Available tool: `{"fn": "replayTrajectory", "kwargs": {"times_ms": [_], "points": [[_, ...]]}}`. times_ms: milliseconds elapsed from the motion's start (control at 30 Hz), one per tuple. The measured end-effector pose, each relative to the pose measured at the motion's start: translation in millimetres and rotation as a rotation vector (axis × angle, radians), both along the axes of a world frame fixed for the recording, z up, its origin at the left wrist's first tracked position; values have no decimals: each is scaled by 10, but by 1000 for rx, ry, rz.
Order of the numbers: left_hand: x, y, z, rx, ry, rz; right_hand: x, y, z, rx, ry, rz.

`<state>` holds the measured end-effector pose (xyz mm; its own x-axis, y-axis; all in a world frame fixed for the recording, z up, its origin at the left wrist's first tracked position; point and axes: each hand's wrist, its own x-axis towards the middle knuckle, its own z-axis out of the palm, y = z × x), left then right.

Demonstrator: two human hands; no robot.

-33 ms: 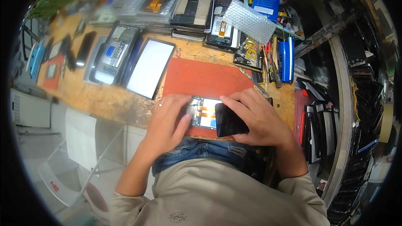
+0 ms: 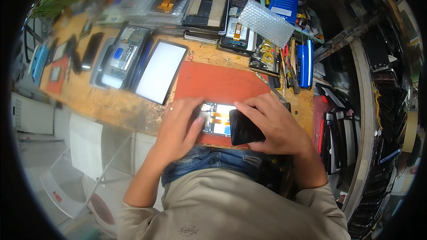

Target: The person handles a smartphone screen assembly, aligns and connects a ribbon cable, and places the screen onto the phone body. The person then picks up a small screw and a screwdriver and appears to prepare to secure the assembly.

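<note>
At the frame's centre, we see the left hand (image 2: 180, 124), fingers clamped on an opened phone (image 2: 218, 125), seemingly steadying it; the right hand's (image 2: 280, 126) fingers grip a black panel (image 2: 244, 129), perhaps keeping the inside uncovered.

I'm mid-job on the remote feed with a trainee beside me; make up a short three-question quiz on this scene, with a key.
1. Which hand holds the glossy black rectangular panel?
2. True or false: the thin white-faced rectangular panel lies to the left of the flat red-orange mat.
3. Fill in: the left hand is at the ____ end of the opened rectangular phone with an exposed circuit board.

Key:
1. The right hand.
2. True.
3. Left.
</note>
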<state>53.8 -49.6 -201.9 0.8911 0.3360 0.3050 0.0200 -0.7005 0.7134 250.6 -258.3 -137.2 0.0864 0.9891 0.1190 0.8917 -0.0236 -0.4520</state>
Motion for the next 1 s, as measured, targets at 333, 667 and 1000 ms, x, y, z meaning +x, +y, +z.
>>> {"fn": "replayTrajectory", "kwargs": {"times_ms": [333, 667, 1000], "points": [[278, 106, 138, -127, 247, -74, -106, -60, -151, 77, -147, -15], [282, -40, 170, -38, 239, 14, -139, -92, -253, 127, -236, -19], [257, 37, 227, -131, 258, -96, -199, -139, -319, 189, -317, -49]]}}
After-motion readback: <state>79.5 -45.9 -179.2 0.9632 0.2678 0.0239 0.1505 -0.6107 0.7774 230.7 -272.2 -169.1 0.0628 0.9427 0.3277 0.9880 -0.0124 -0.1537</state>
